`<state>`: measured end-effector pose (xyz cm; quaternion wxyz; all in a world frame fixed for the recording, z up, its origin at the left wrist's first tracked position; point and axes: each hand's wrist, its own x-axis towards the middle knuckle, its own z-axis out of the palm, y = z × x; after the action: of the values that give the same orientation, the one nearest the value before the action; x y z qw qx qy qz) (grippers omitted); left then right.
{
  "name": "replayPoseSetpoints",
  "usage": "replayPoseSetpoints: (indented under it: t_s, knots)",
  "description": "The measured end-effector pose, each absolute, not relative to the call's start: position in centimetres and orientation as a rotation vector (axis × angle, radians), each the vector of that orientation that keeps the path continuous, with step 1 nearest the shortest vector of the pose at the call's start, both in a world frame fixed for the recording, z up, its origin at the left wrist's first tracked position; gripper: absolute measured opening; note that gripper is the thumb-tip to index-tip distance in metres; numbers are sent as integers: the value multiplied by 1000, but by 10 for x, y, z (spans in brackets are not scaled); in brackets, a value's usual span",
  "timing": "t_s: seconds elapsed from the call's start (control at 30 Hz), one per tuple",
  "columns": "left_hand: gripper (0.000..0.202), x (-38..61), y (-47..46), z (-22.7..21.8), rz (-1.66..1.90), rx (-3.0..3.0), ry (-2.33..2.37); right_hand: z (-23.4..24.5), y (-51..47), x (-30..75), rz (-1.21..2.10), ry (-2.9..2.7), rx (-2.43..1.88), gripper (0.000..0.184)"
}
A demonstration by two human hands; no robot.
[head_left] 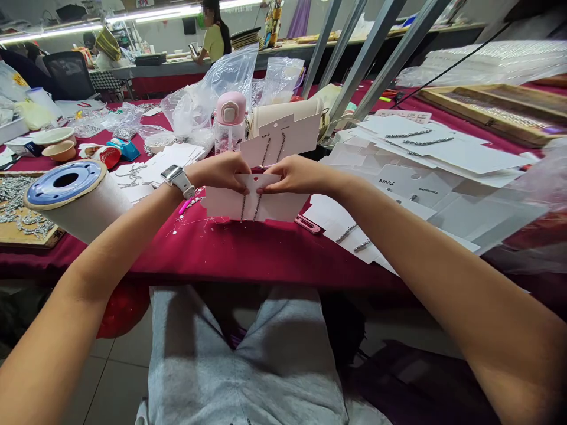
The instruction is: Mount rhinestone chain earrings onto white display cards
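Just above the red tablecloth, a white earring card (225,203) stands roughly upright between my hands, with two dark silver chain earrings (257,208) hanging down its middle. My left hand (224,171), with a watch on the wrist, pinches the card near its top, left of the hole. On the other side of the hole, my right hand (295,175) pinches the same card; its thumb lies across the front. Behind my hands, more white cards marked MNG (301,134) with chain earrings lean against a cream bag (287,113).
A large thread spool (88,206) stands at the left, near a board of silver chains (33,227). Stacked earring cards (478,144) spread across the right. A pink-lidded bottle (230,118) and metal bars (376,56) stand behind. Pink snips (308,224) lie near the card. Another person (215,38) is far back.
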<state>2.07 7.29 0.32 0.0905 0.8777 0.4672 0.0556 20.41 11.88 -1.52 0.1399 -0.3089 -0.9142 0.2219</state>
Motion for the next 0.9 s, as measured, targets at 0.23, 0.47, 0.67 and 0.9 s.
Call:
replayPoseSetpoints:
  t_s: [0.23,0.47,0.67,0.9]
  knots:
    - [27,34,39,12,-71,3041,1665,-15,86,213,-327,-2740,-778,32]
    - [26,48,-28,-75,23,3255,1374,-90,20,232,-542,-2795,-387,34]
    - [21,44,-45,-99,309,3253,1334,-104,16,238,-755,-2666,-143,33]
    - [40,39,-47,-100,434,3161,1345,-104,25,247,-331,-2704,-127,40]
